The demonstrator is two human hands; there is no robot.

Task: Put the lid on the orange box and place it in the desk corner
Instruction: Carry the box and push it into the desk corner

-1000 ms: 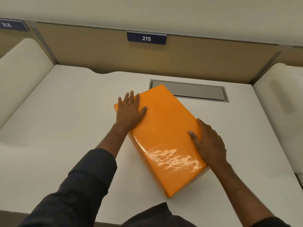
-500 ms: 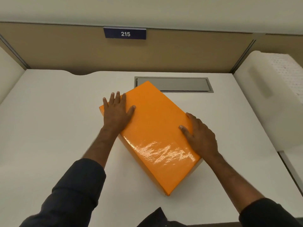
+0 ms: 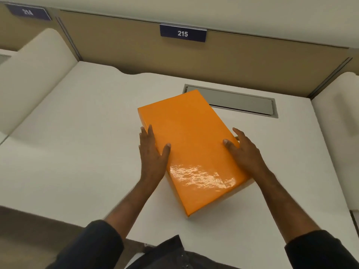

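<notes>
The orange box [image 3: 192,148] lies on the white desk [image 3: 77,152] with its glossy orange lid on, turned at an angle, its far corner over the grey hatch. My left hand [image 3: 153,152] holds the box's left long side, thumb on the lid and fingers along the edge. On the right long side my right hand [image 3: 244,152] grips the same way, thumb resting on top. Both hands sit about midway along the box.
A grey cable hatch [image 3: 242,103] is set into the desk behind the box. A tan partition [image 3: 116,49] with a "215" label [image 3: 182,33] runs along the back. White dividers stand at the left [image 3: 33,78] and right [image 3: 338,133].
My left hand slid from flat on the lid's far left corner back to the left side edge. My right hand shifted slightly along the right edge. The box has barely moved.
</notes>
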